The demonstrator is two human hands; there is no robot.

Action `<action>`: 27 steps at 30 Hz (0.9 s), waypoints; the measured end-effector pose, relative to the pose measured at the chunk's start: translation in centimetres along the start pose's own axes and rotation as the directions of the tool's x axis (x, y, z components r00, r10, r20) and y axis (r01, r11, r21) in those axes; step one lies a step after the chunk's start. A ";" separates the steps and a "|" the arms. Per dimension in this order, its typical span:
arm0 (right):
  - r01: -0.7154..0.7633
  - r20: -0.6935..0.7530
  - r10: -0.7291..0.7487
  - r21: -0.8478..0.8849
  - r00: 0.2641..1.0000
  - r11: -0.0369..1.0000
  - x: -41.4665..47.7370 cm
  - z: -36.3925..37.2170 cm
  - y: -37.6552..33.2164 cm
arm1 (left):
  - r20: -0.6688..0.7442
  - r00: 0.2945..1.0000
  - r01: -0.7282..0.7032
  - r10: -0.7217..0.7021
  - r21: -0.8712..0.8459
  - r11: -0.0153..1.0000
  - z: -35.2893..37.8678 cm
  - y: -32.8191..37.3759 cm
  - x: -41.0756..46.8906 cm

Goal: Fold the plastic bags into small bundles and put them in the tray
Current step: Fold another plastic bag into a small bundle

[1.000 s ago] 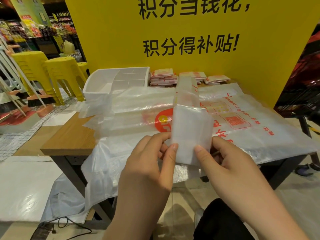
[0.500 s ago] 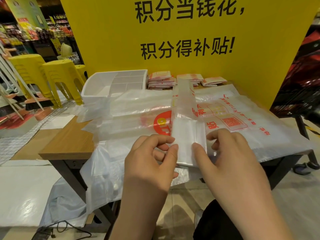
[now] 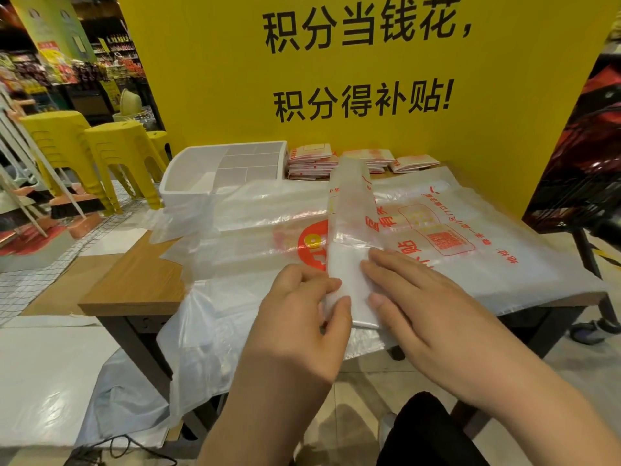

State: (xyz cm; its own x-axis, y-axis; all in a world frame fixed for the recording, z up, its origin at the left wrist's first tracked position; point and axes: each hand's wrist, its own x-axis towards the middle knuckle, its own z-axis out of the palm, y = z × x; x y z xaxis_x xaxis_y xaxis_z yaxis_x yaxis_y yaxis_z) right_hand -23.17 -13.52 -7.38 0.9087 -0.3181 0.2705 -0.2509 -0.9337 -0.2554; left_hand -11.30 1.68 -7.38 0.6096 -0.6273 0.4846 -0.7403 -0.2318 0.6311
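On yellow board (image 3: 363,67): "积分当钱花, 积分得补贴!"

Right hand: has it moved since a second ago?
Yes. The right hand has gone forward across the near edge of the table, toward the yellow board, and now lies flat on the folded bag strip.

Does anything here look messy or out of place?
Yes. Loose plastic bags spill over the near edge of the table and hang toward the floor. Folded bundles sit stacked beside the tray, not in it.
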 end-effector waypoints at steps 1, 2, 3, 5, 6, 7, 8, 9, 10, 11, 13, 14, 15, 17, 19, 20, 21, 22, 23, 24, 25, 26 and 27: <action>0.005 0.009 -0.005 -0.007 1.000 1.000 0.2 -0.1 0.2 | 0.059 0.998 -0.029 0.024 0.076 0.997 -0.3 -0.4 0.2; 0.009 0.016 -0.009 -0.003 1.000 1.000 0.3 -0.2 0.4 | 0.109 0.993 -0.069 0.053 0.145 0.987 -0.7 -0.7 0.6; 0.009 0.028 -0.010 0.006 1.000 1.000 0.5 -0.3 0.6 | 0.157 0.984 -0.118 0.085 0.213 0.970 -1.1 -0.9 1.2; 0.019 0.055 -0.019 0.003 0.998 1.000 0.9 -0.4 0.8 | 0.282 0.951 -0.223 0.127 0.341 0.913 -1.7 -1.1 2.3; 0.027 0.062 -0.026 -0.005 0.998 1.000 1.1 -0.5 0.9 | 0.360 0.924 -0.270 0.129 0.377 0.886 -1.8 -1.3 3.0; 0.031 0.071 -0.030 -0.011 0.997 0.999 1.4 -0.6 1.0 | 0.427 0.896 -0.301 0.118 0.391 0.870 -1.8 -1.5 3.5; 0.033 0.084 -0.032 -0.018 0.996 0.999 1.6 -0.7 1.1 | 0.476 0.873 -0.317 0.103 0.395 0.862 -1.9 -1.8 4.0; 0.034 0.100 -0.032 -0.021 0.994 0.999 1.7 -0.8 1.2 | 0.509 0.856 -0.324 0.089 0.393 0.861 -1.9 -2.3 4.3; 0.038 0.120 -0.035 -0.023 0.992 0.999 1.8 -0.9 1.4 | 0.533 0.842 -0.329 0.082 0.385 0.862 -1.9 -2.6 4.6; 0.045 0.140 -0.041 -0.030 0.989 0.999 1.9 -0.9 1.6 | 0.553 0.829 -0.332 0.080 0.372 0.867 -2.0 -2.9 4.7; 0.078 0.179 -0.064 -0.073 0.982 0.994 2.1 -0.9 2.0 | 0.589 0.804 -0.345 0.081 0.352 0.870 -2.2 -3.5 4.9; 0.096 0.192 -0.076 -0.093 0.978 0.991 2.1 -0.9 2.2 | 0.598 0.797 -0.356 0.087 0.348 0.867 -2.1 -3.7 5.0; 0.104 0.200 -0.082 -0.106 0.976 0.989 2.2 -1.0 2.3 | 0.596 0.797 -0.365 0.097 0.347 0.864 -2.0 -3.9 5.0; 0.122 0.217 -0.087 -0.152 0.972 0.981 2.3 -0.8 2.6 | 0.579 0.807 -0.376 0.117 0.350 0.858 -1.8 -4.2 4.9; 0.151 0.179 -0.116 -0.198 0.977 0.969 2.4 -0.4 2.9 | 0.561 0.816 -0.388 0.138 0.355 0.851 -1.6 -4.4 5.0; 0.161 0.154 -0.130 -0.210 0.979 0.964 2.4 -0.3 3.1 | 0.552 0.821 -0.393 0.146 0.360 0.846 -1.6 -4.5 5.0; 0.164 0.135 -0.137 -0.217 0.981 0.962 2.4 -0.2 3.3 | 0.545 0.825 -0.395 0.152 0.364 0.844 -1.6 -4.5 5.1; 0.168 0.121 -0.144 -0.222 0.982 0.960 2.4 -0.2 3.5 | 0.540 0.827 -0.397 0.154 0.367 0.841 -1.6 -4.6 5.1; 0.176 0.115 -0.153 -0.225 0.982 0.958 2.5 -0.1 3.7 | 0.536 0.830 -0.397 0.156 0.371 0.840 -1.5 -4.7 5.2; 0.183 0.113 -0.161 -0.224 0.981 0.957 2.5 -0.1 3.9 | 0.529 0.834 -0.396 0.159 0.373 0.839 -1.5 -4.7 5.2; 0.188 0.109 -0.167 -0.223 0.980 0.957 2.5 -0.1 3.9 | 0.519 0.839 -0.394 0.164 0.372 0.841 -1.4 -4.7 5.2; 0.193 0.105 -0.173 -0.225 0.979 0.955 2.5 -0.1 3.9 | 0.508 0.844 -0.391 0.169 0.368 0.844 -1.4 -4.7 5.1; 0.198 0.104 -0.179 -0.228 0.978 0.953 2.5 -0.1 4.0 | 0.501 0.849 -0.385 0.170 0.364 0.848 -1.3 -4.7 5.1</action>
State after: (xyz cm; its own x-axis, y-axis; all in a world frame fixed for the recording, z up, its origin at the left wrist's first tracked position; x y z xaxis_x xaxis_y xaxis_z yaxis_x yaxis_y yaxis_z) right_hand -21.89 -18.09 -7.66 0.9685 -0.1274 0.2142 -0.1351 -0.9906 0.0217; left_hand -4.32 0.57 -7.09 0.2494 -0.9441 0.2156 -0.9657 -0.2259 0.1283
